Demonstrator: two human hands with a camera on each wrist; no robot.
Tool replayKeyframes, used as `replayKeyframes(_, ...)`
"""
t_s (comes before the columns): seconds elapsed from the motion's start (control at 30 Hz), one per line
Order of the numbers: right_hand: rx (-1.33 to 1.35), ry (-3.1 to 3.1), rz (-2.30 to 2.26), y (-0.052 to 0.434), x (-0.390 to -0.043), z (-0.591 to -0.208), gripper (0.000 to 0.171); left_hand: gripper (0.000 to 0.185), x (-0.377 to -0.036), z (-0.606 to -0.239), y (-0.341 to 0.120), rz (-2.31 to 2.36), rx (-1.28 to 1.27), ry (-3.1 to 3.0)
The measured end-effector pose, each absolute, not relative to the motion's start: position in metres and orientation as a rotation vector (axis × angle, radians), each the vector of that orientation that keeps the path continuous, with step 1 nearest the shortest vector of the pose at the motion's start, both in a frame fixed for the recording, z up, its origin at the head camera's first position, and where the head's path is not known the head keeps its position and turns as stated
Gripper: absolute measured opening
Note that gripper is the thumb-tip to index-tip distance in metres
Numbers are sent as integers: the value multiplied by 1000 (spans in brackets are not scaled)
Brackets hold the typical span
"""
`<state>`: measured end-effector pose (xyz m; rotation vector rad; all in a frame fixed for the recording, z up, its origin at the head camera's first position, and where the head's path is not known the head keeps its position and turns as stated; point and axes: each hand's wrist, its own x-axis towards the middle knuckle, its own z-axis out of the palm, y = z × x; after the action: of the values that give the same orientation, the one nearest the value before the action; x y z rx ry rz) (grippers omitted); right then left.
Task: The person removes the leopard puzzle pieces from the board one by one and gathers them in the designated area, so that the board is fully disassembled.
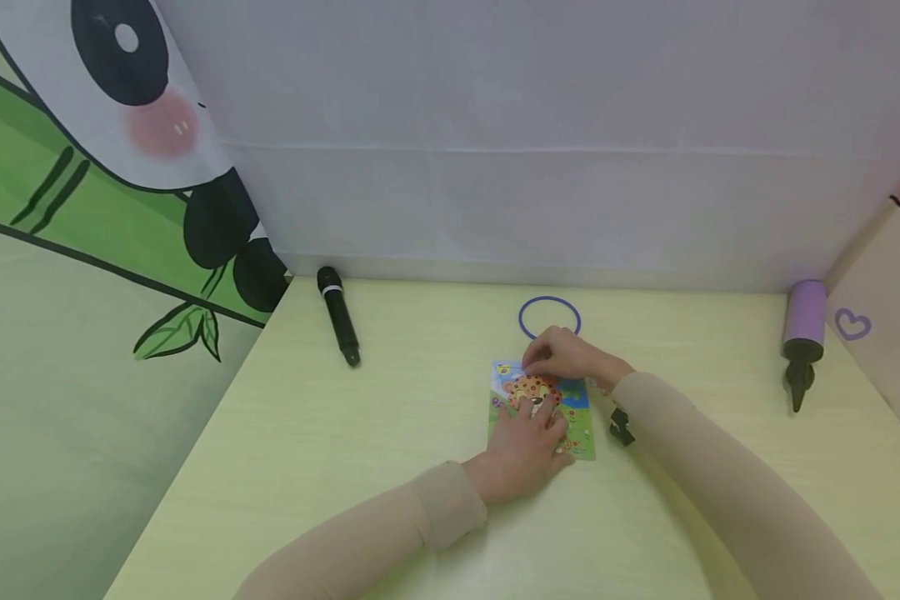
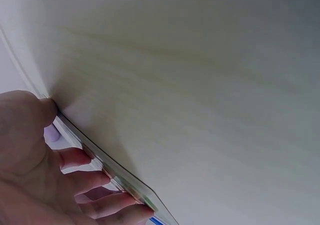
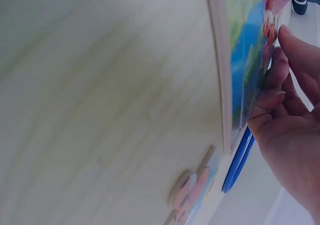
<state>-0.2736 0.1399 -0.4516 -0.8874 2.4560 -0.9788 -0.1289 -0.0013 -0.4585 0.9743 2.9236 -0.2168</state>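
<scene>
Picture card (image 1: 543,408) lies flat on the pale green bench (image 1: 390,433), near its middle, just in front of the blue ring (image 1: 549,317). It shows a spotted orange animal on a blue and green ground. In the right wrist view a loose cut-out piece (image 3: 192,190) lies on the bench beside the card's corner; its print is too blurred to read.

Left hand (image 1: 525,446): flat on the near half of the card, fingers straight and spread, pressing it down. In the left wrist view the fingertips (image 2: 92,157) rest along the card's edge.

Right hand (image 1: 566,357): at the far edge of the card, fingers curled down onto its upper part. From the right wrist view they appear to pinch or lift that edge, though whether it is the card or a small piece on it I cannot tell.

Step in hand, as judged: steadying the card while working at its top edge, likely seating or freeing a piece. The next move would call for a fine fingertip grip on the right and steady downward pressure on the left so the card does not slide.

Elsewhere on the bench: a black microphone (image 1: 338,315) at the far left, a purple hand pump (image 1: 802,337) at the far right, and a small black clip (image 1: 621,426) by the right sleeve.
</scene>
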Motion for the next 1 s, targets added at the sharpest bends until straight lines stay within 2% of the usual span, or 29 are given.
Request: replayKeyframes(1.0, -896, 2398, -1053, 142, -276, -454, 5, 54, -135, -449, 1, -246, 1013, 2831)
